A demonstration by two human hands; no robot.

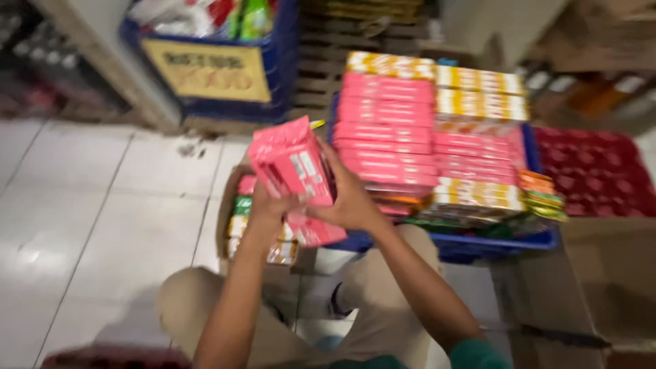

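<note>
Both my hands hold a bundle of pink flat packets point(294, 167) above my knees. My left hand point(265, 207) grips the bundle's lower left side. On the right side, my right hand point(347, 198) wraps the packets with its fingers spread along them. Below the bundle, a cardboard box point(231, 198) on the floor holds more pink, green and yellow packets. To the right, tall stacks of pink and yellow-white packets point(424, 130) stand in a blue crate point(492, 244).
A second blue crate point(219, 68) with a yellow sign and mixed goods stands at the back. A red patterned tray point(598, 171) lies at the right, and an open cardboard box point(601, 280) at the lower right. White floor tiles point(89, 225) spread to the left. Wooden pallets lie behind.
</note>
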